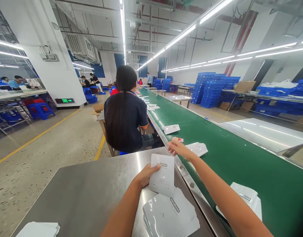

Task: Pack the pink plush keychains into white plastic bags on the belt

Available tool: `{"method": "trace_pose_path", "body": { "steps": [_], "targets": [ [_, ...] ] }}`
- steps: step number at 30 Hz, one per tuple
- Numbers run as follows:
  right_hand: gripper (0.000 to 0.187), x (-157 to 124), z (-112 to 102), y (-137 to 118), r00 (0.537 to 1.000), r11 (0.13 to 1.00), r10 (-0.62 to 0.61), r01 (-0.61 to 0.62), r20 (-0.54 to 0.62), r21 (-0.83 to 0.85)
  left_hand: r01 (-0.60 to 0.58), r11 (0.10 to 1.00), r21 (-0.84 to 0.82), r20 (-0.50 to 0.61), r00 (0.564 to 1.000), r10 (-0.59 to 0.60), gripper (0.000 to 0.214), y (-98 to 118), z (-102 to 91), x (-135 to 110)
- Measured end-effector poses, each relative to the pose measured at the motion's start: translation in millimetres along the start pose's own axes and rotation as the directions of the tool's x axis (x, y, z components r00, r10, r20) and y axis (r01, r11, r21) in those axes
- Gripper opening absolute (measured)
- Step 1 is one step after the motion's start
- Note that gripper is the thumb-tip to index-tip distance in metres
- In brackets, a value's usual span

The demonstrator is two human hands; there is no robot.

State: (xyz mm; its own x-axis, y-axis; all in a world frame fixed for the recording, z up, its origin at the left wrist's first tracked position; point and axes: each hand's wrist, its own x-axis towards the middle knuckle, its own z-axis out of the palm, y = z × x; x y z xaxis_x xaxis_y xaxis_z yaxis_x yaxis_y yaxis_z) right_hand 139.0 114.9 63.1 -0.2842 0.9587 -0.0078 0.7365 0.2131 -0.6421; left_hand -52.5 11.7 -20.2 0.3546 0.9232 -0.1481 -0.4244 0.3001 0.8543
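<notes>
My left hand (148, 173) grips a flat white printed pouch (164, 181), thumb across its front, above the steel table. Just below it a pile of matching white pouches (169, 217) lies at the table's right edge. My right hand (176, 147) reaches over the edge of the green conveyor belt (230, 154), fingers extended and apart with nothing visible in them. A small pink-and-red item (178, 139) rests on the belt right beside those fingers. Another white pouch (199, 148) lies behind my right wrist, and one more (171, 129) sits farther along.
The steel table (92, 187) has another white stack (37, 229) at its front left. More pouches (247, 197) lie on the belt near my right forearm. A seated person (125, 115) works ahead, left of the belt. Blue crates (208, 89) stand stacked beyond it.
</notes>
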Motion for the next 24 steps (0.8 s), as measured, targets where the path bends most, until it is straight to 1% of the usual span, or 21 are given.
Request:
{"method": "trace_pose_path", "body": {
  "steps": [2, 4, 6, 9, 12, 14, 16, 18, 21, 23, 24],
  "targets": [
    [0.048, 27.1, -17.2, 13.6, 0.977, 0.985, 0.149, -0.159, -0.152, -0.058, -0.010, 1.000, -0.022, -0.018, 1.000, 0.010, 0.040, -1.5, -0.9, 1.4],
    [0.050, 46.9, -30.0, 29.5, 0.945, 0.961, 0.231, -0.259, -0.233, -0.095, -0.015, 0.999, -0.033, -0.025, 1.000, 0.014, 0.041, -2.1, 0.5, 2.0],
    [0.046, 58.8, -34.5, 43.1, 0.926, 0.940, 0.284, -0.320, -0.250, -0.118, -0.023, 0.999, -0.040, -0.035, 0.999, 0.022, 0.043, -1.6, 3.2, 2.0],
    [0.038, 65.8, -27.0, 52.0, 0.932, 0.940, 0.289, -0.320, -0.217, -0.122, -0.055, 0.998, -0.038, -0.048, 0.997, 0.053, 0.045, 0.4, 7.1, 1.3],
    [0.030, 63.7, -14.6, 44.5, 0.945, 0.964, 0.206, -0.240, -0.253, -0.111, -0.114, 0.994, 0.006, -0.053, 0.992, 0.114, 0.041, 1.7, 8.5, 1.0],
    [0.027, 56.9, -9.5, 32.0, 0.950, 0.983, 0.114, -0.151, -0.291, -0.108, -0.153, 0.988, 0.034, -0.067, 0.986, 0.155, 0.037, 1.0, 8.2, 1.9],
    [0.027, 44.8, -8.0, 15.7, 0.953, 0.993, 0.020, -0.055, -0.303, -0.107, -0.176, 0.984, 0.043, -0.084, 0.980, 0.179, 0.035, -1.0, 8.2, 3.5],
    [0.031, 27.9, -9.7, -1.7, 0.959, 0.996, -0.071, 0.056, -0.273, -0.065, -0.185, 0.982, 0.048, -0.089, 0.978, 0.189, 0.037, -3.4, 9.8, 5.1],
    [0.038, -2.3, -14.9, -24.0, 0.957, 0.966, -0.214, 0.237, -0.195, 0.104, -0.201, 0.977, 0.067, -0.080, 0.975, 0.206, 0.039, -5.5, 15.9, 6.1],
    [0.038, -21.4, -18.4, -32.9, 0.946, 0.933, -0.286, 0.311, -0.152, 0.182, -0.216, 0.973, 0.084, -0.070, 0.973, 0.222, 0.038, -5.3, 21.2, 5.3],
    [0.038, -29.7, -20.3, -35.3, 0.944, 0.928, -0.303, 0.324, -0.132, 0.182, -0.224, 0.970, 0.093, -0.065, 0.971, 0.231, 0.038, -4.7, 23.7, 4.6]
  ]
}}
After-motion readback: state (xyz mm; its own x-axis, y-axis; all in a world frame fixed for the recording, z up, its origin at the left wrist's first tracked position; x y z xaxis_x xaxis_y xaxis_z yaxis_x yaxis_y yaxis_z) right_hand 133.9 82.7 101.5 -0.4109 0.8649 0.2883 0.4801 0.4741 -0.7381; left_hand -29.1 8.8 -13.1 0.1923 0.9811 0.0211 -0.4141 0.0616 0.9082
